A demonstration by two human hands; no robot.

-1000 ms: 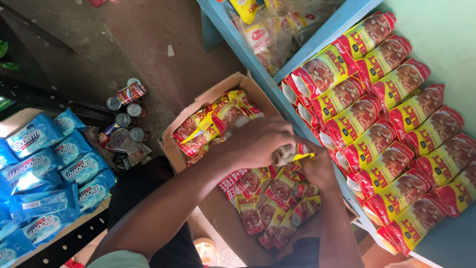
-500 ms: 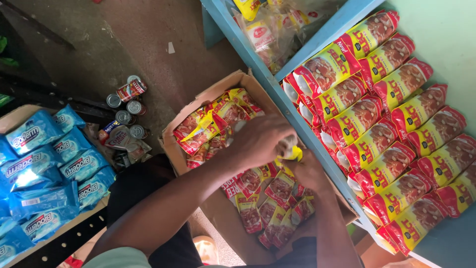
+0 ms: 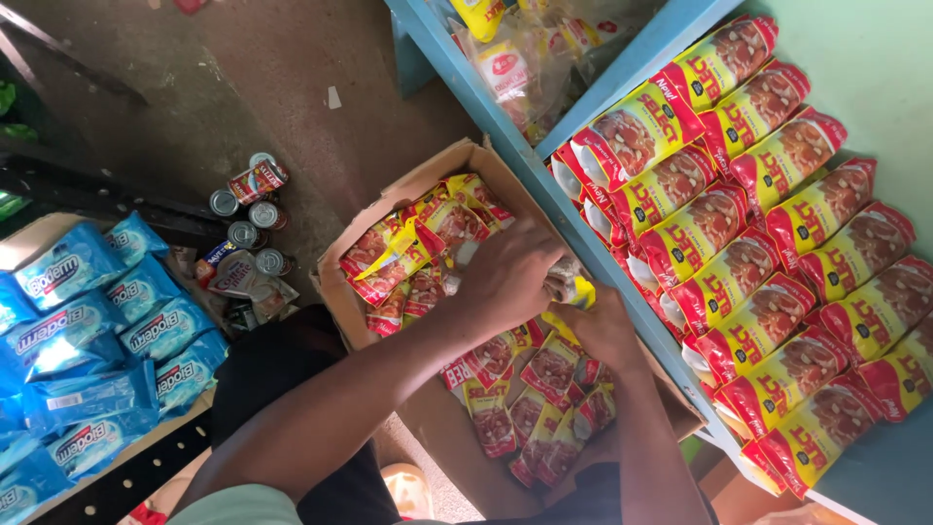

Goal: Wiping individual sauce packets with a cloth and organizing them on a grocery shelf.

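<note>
Both hands (image 3: 559, 301) grip packet (image 3: 573, 289), long axis left-right.

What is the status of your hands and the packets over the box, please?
Left hand and right hand both closed on a bundle of red-and-yellow plastic packets. Bundle over open brown cardboard box. Blue shelf edge close alongside.

Under the left hand (image 3: 510, 277): we could not see most of the yellow-tipped packet (image 3: 573, 289) it gripped; the fingers covered it.
Beside that grip, the right hand (image 3: 603, 331): its fingertips were hidden, so we could not tell what they pinched.
Below both hands: the cardboard box (image 3: 428, 180) had its near end behind our forearms.
Far left of the grip: the blue packs (image 3: 87, 331) ran off the edge.
</note>
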